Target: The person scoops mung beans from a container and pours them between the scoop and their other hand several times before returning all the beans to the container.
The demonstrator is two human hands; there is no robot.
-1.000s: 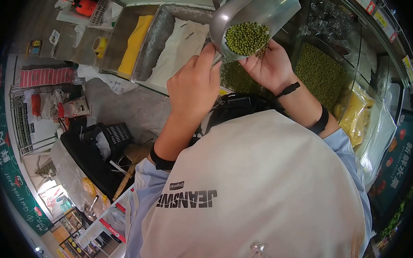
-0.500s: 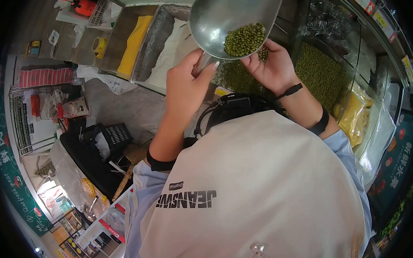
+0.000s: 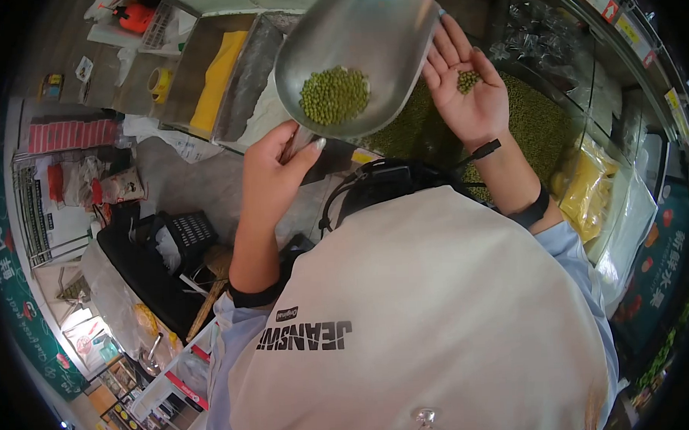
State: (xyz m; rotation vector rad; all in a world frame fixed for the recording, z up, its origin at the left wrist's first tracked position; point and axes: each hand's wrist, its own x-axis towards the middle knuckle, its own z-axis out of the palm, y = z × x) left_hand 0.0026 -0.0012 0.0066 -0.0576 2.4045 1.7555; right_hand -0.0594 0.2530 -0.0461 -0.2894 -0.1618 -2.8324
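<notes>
My left hand [image 3: 277,168] is closed round the handle of a large metal scoop [image 3: 371,29]. A small heap of green mung beans [image 3: 335,96] lies in the bowl of the scoop, towards the handle end. My right hand [image 3: 470,106] is beside the scoop's right edge, palm up, with its fingers stretched out. Some loose mung beans [image 3: 468,81] rest on that open palm, near the thumb. Below both hands, a bin of mung beans [image 3: 537,126] is partly hidden by the scoop and my right hand.
At left of the scoop are a bin with a yellow sheet [image 3: 219,82] and one with white powder [image 3: 265,115]. A roll of yellow tape [image 3: 160,85] lies farther left. Plastic-wrapped yellow goods [image 3: 589,193] are at the right, below a shelf edge with price labels [image 3: 628,30].
The scoop has moved left and tipped back, and its beans have slid towards the handle. My right hand has come away from under the scoop's lip and turned palm up, showing beans.
</notes>
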